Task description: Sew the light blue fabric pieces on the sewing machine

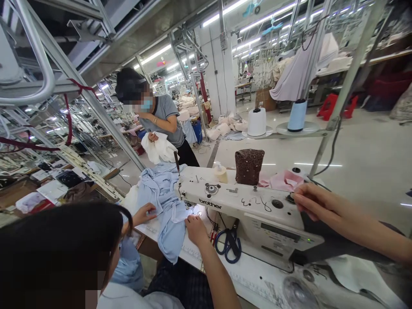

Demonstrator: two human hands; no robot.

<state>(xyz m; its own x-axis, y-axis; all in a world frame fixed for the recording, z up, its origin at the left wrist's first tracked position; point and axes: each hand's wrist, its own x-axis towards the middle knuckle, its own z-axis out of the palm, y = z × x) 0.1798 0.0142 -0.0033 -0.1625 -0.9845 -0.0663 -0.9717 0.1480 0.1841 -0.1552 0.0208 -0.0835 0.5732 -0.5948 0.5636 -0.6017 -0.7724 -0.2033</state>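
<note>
Dark hair of a seated person (61,240) fills the lower left corner, closest to the lens. That person's hand (145,213) rests on a light blue cloth (164,201), which is draped over the bed of a white sewing machine (244,210).

The machine arm carries the word "brother" in black. Further right on it are marker scribbles that look like digits, though I cannot read them surely.

The left hand (195,228) lies knuckles up on the blue cloth just beside the needle. Its fingers are curled down onto the fabric; whether they pinch it cannot be told. The right hand (310,201) comes in from the right, loosely open with long fingers barely bent. Its tips touch the black handwheel (291,198) at the machine's end without closing round it.

Blue-handled scissors (228,246) lie on the table under the machine arm, between the two hands. A brown perforated cone (249,166) stands on top of the machine, with pink cloth (283,180) beside it. Behind them are a white thread cone (256,122) and a pale blue one (296,115). Across the aisle a standing person in a grey shirt (162,113) holds white fabric (159,148).
</note>
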